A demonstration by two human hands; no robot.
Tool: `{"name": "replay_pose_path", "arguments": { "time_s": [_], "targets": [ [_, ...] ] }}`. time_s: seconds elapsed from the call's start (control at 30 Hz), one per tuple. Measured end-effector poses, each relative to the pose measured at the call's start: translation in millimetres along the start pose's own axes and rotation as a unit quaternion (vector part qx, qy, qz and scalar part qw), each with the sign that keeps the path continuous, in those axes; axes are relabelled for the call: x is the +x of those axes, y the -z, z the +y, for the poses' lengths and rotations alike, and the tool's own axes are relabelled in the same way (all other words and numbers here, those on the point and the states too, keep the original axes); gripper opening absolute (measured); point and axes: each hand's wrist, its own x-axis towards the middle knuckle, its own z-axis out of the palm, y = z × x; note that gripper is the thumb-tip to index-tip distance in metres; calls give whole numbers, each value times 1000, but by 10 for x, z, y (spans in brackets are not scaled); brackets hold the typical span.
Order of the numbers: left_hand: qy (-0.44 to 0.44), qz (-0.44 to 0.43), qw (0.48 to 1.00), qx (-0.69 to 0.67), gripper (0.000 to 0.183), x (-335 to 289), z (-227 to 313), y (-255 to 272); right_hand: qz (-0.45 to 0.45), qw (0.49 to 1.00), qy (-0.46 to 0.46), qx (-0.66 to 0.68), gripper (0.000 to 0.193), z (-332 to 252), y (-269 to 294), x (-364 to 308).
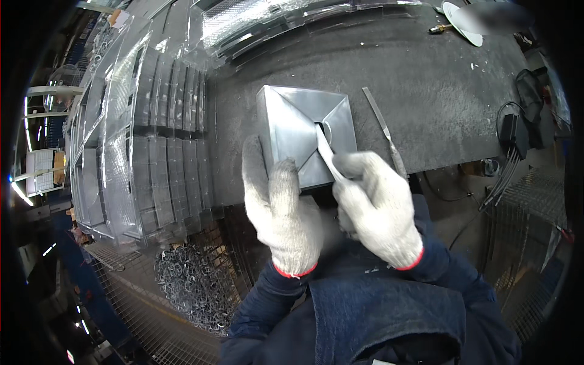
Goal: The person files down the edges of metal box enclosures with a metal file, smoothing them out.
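A square sheet-metal box (295,112), shiny, with creases running from its corners to a small dark opening near the middle, rests on the dark work table. My left hand (280,210), in a white knit glove with grey fingers, grips its near left side, thumb over the top face and fingers along the side wall. In my gloved right hand (377,207) is a slim, silver, flat metal tool (325,149). Its far tip reaches the opening; my fingers hide its near end. To the right of the box lies a narrow flat file (378,115), held by neither hand.
Stacked grey sheet-metal boxes (158,152) stand along the left. More metal pieces (261,27) line the table's far edge. A white disc (460,24) lies at the far right, near a black device with cables (514,131). Below left, a wire basket holds many small metal rings (194,286).
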Motion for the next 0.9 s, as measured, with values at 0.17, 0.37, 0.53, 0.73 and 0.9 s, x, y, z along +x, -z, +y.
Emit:
{"name": "replay_pose_path", "arguments": {
  "time_s": [0.17, 0.37, 0.53, 0.73, 0.9],
  "targets": [
    [170, 17, 981, -97, 49, -182, 186, -67, -23, 999, -39, 16, 27, -236, 123, 86],
    [132, 49, 972, -188, 52, -204, 67, -106, 2, 997, -79, 6, 30, -85, 152, -215],
    [-360, -64, 872, 324, 82, -93, -299, 253, 21, 999, -38, -20, 30, -222, 255, -242],
    [431, -66, 865, -248, 42, 67, 103, 236, -23, 986, 70, -152, 36, -176, 377, -1],
    [347, -61, 888, -295, 54, -225, -18, -9, 5, 982, 95, -166, 36, -40, 338, 75]
  ]
}}
